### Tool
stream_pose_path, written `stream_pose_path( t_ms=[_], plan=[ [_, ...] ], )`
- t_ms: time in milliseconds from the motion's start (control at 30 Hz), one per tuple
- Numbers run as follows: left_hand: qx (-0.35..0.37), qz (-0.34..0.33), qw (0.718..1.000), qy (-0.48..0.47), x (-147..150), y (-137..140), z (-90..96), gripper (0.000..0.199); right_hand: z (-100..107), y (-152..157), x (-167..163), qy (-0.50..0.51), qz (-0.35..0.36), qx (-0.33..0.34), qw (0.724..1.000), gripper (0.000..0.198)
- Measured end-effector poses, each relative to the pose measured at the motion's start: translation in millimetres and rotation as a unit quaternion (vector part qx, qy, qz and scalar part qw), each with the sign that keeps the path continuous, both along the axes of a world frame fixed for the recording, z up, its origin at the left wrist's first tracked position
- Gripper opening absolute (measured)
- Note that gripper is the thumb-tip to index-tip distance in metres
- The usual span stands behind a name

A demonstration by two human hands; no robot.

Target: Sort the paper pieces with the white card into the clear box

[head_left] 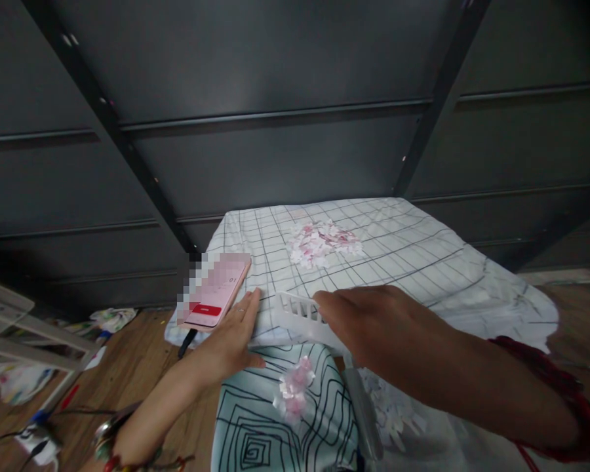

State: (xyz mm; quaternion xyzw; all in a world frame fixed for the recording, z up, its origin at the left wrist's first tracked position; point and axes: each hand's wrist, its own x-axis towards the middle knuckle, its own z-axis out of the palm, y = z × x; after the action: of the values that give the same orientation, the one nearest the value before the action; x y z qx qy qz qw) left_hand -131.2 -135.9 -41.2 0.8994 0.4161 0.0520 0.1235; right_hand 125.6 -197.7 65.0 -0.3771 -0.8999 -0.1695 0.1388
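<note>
My left hand (238,334) lies at the near left edge of the cloth-covered table, fingers stretched out and nothing in them. A white slotted plastic piece (299,321) is at the table's near edge, with my right hand (358,321) closed over its right end; those fingertips are mostly hidden. Farther back, a loose pile of white and pink petal-like flakes (322,242) rests on the checked tablecloth (393,242). Below the edge, several shiny pink flakes (295,390) sit on teal cloth with black line patterns (255,426).
A pink phone (219,292) with a lit screen lies left of my left hand, a black cable (187,342) near it. More white flakes (396,410) show below my right forearm, beside a grey bar (364,413). Dark panels (275,157) stand behind the table. A power strip (37,442) is on the floor.
</note>
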Motion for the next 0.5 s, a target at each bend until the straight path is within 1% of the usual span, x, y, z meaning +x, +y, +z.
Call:
stream_pose_path(
  t_ms=[133, 200, 233, 300, 367, 433, 500],
  plan=[
    [-0.018, 0.003, 1.0, 0.024, 5.1, -4.4, 9.2, 0.101, -2.4, 11.3, 15.6, -0.049, 0.0, 0.07, 0.996, 0.025],
    [-0.036, 0.0, 0.998, 0.043, 10.9, -7.0, 17.3, 0.096, -1.0, 22.2, 26.5, -0.047, -0.009, 0.079, 0.996, 0.023],
    [-0.046, 0.002, 0.997, 0.055, 14.7, -8.0, 21.9, 0.093, 0.6, 29.5, 32.4, -0.04, -0.019, 0.077, 0.996, 0.02],
    [-0.06, 0.012, 0.995, 0.081, 24.1, -9.3, 31.2, 0.086, 5.4, 47.4, 44.7, -0.01, -0.055, 0.04, 0.998, 0.02],
    [-0.077, 0.026, 0.992, 0.093, 35.5, -8.4, 38.8, 0.081, 10.4, 68.5, 58.1, 0.0, -0.067, -0.008, 0.998, 0.022],
    [-0.089, 0.023, 0.992, 0.09, 47.7, -4.0, 42.8, 0.08, 13.7, 90.3, 72.8, 0.016, -0.084, -0.017, 0.996, 0.026],
    [-0.091, 0.017, 0.993, 0.079, 59.8, 4.5, 43.0, 0.079, 14.8, 110.5, 88.1, 0.043, -0.067, 0.005, 0.997, 0.028]
  ],
)
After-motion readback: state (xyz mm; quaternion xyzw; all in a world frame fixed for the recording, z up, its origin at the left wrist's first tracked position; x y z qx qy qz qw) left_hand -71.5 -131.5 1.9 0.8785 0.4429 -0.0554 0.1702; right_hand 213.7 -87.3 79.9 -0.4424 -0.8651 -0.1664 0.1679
